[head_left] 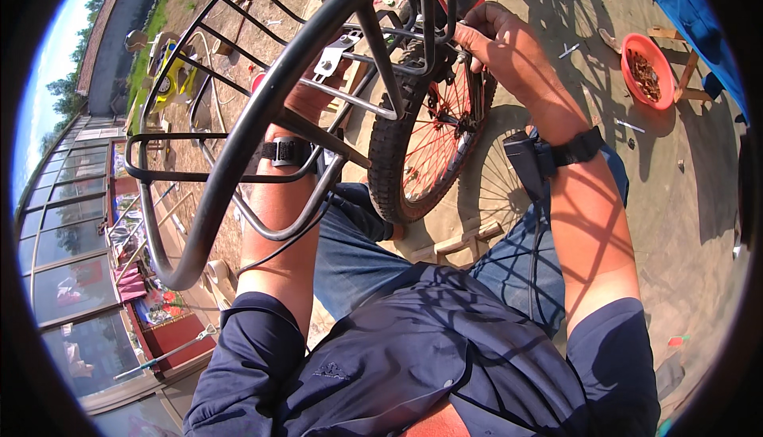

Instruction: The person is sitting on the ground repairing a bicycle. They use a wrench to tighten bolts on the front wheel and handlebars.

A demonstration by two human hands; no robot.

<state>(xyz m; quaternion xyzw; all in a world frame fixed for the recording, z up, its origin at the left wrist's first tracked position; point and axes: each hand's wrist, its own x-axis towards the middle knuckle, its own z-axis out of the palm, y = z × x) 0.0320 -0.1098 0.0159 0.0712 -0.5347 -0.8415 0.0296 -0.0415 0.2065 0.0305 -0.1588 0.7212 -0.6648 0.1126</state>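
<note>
A black tubular metal bike rack point(274, 79) rises at a tilt in front of me, over a bicycle wheel point(389, 147) with a knobby black tyre and red spokes. On the rack sits a silver bracket plate point(332, 57) with holes. My left hand point(306, 101) is behind the rack tubes, close under this plate; its fingers are mostly hidden. Above the wheel, my right hand point(502, 39) has thumb and fingers pinched together beside the rack's rods and the top of the tyre. Whatever is between those fingertips is too small to make out.
A pink-red bowl point(648, 71) of small rusty-brown pieces stands at the right, beside a wooden stool point(690, 75) and blue cloth point(699, 7). Wooden pieces point(461, 242) lie below the wheel. Tools point(629, 125) lie on the ground. A glazed building point(71, 238) stands left.
</note>
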